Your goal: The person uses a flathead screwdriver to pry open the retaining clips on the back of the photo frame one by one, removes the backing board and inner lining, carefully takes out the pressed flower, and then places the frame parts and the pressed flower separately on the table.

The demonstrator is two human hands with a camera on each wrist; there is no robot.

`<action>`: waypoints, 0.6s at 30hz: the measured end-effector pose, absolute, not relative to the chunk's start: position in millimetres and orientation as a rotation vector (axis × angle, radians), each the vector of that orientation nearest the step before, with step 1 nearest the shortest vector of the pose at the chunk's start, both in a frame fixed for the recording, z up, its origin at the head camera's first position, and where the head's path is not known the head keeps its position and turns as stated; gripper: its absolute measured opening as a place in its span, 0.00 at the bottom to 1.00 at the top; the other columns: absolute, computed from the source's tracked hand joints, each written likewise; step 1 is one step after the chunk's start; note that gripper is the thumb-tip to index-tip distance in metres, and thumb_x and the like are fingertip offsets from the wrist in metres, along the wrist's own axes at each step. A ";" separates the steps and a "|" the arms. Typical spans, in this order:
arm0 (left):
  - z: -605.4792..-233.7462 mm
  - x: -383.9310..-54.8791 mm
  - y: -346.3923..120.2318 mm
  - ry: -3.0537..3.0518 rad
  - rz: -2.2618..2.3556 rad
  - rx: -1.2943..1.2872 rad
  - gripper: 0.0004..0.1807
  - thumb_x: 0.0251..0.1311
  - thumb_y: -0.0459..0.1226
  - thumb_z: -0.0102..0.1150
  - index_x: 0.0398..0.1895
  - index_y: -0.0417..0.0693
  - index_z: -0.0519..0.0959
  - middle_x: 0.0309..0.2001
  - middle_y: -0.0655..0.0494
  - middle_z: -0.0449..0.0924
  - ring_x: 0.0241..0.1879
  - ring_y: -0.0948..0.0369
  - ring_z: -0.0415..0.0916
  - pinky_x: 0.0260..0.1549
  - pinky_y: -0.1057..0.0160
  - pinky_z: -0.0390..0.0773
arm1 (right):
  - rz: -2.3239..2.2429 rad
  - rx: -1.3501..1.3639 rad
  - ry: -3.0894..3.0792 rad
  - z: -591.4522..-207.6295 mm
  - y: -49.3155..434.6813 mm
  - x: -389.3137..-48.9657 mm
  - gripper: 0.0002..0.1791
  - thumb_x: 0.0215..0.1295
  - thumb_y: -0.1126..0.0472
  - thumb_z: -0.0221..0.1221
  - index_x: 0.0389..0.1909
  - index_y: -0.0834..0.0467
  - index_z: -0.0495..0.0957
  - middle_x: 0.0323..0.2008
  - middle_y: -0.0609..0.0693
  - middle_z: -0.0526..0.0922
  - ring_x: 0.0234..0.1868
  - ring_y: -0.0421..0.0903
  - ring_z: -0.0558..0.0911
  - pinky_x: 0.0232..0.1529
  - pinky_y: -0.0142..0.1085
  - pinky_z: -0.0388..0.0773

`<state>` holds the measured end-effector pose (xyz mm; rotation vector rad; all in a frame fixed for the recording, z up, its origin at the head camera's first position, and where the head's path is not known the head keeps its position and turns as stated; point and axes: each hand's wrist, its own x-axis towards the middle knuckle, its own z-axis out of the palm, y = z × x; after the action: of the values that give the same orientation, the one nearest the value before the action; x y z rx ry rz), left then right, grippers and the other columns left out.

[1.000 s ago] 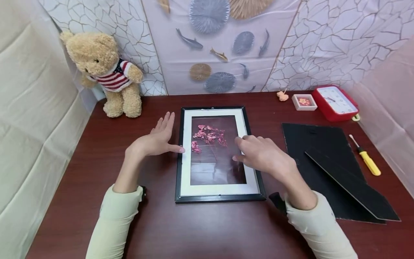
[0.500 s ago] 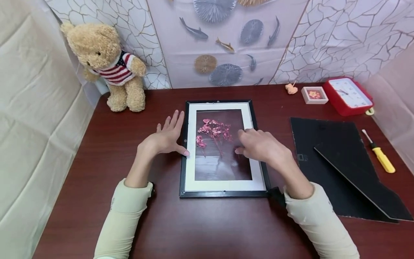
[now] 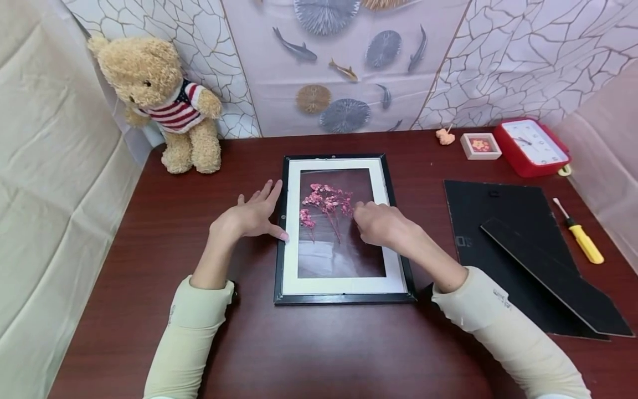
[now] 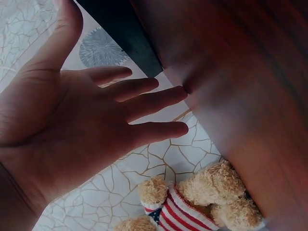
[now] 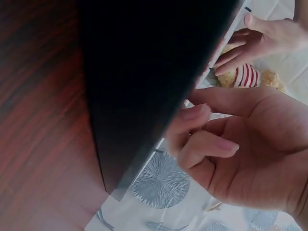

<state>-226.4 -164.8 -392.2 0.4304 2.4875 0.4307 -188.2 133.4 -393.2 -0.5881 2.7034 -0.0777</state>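
One black picture frame lies flat on the desk, holding a white mat and one sprig of pink dried flowers on a dark ground. Right of the frame, toward the back wall: one small white box with a pink-orange piece inside.

Count, all placed relative to the frame: one teddy bear back-left; one red clock back-right, just beside the small box; one small orange figure left of that box; two black backing boards to the right, one overlapping the other; one yellow-handled screwdriver right of the boards.

Left hand: fingers straight and spread, holding nothing; palm on the desk at the frame's left side, thumb tip touching the left edge.

Right hand: over the frame's right half, fingers curled with tips drawn together at the flowers. Whether they pinch a stem, cannot tell.
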 end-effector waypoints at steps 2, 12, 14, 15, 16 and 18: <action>-380.6 -220.7 -160.8 2.470 0.421 0.428 0.71 0.69 0.55 0.74 0.91 0.47 0.27 0.90 0.39 0.22 0.89 0.35 0.33 0.82 0.26 0.31 | -0.097 -0.603 2.735 -404.5 138.1 -190.9 0.04 0.70 0.70 0.60 0.43 0.67 0.79 0.37 0.60 0.84 0.30 0.54 0.81 0.28 0.49 0.79; -363.7 -211.3 -150.7 2.464 0.370 0.424 0.62 0.77 0.51 0.67 0.90 0.41 0.30 0.90 0.33 0.30 0.88 0.34 0.32 0.84 0.29 0.34 | -0.308 -0.478 2.634 -425.1 156.2 -206.2 0.19 0.70 0.70 0.54 0.20 0.50 0.69 0.20 0.44 0.65 0.21 0.40 0.57 0.22 0.38 0.59; -364.0 -211.2 -150.3 2.465 0.369 0.418 0.62 0.76 0.51 0.67 0.91 0.41 0.30 0.90 0.33 0.31 0.88 0.33 0.32 0.84 0.29 0.35 | -0.392 -0.494 2.602 -432.8 164.1 -212.0 0.21 0.69 0.71 0.52 0.17 0.49 0.65 0.17 0.41 0.59 0.21 0.39 0.52 0.22 0.36 0.53; -364.0 -210.8 -150.4 2.464 0.373 0.414 0.63 0.76 0.51 0.68 0.91 0.42 0.31 0.90 0.33 0.31 0.88 0.34 0.32 0.84 0.30 0.35 | -0.413 -0.515 2.592 -433.5 166.4 -213.2 0.22 0.68 0.71 0.51 0.16 0.48 0.64 0.17 0.41 0.56 0.21 0.39 0.51 0.22 0.37 0.51; -364.9 -210.6 -150.9 2.464 0.379 0.410 0.63 0.75 0.51 0.69 0.91 0.43 0.31 0.90 0.34 0.31 0.88 0.34 0.32 0.84 0.29 0.36 | -0.432 -0.539 2.586 -432.3 168.5 -213.5 0.23 0.68 0.71 0.51 0.15 0.48 0.63 0.16 0.40 0.55 0.21 0.39 0.50 0.22 0.37 0.51; -369.4 -212.3 -153.3 2.468 0.383 0.409 0.65 0.73 0.52 0.71 0.91 0.44 0.31 0.90 0.34 0.32 0.88 0.33 0.33 0.83 0.29 0.38 | -0.504 -0.620 2.574 -434.5 176.3 -216.2 0.25 0.68 0.71 0.52 0.14 0.47 0.63 0.16 0.39 0.53 0.21 0.38 0.49 0.22 0.36 0.50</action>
<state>-212.3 -153.3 -369.4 0.4086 2.4685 0.3828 -216.2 176.3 -434.5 -0.6203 2.5741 -0.5043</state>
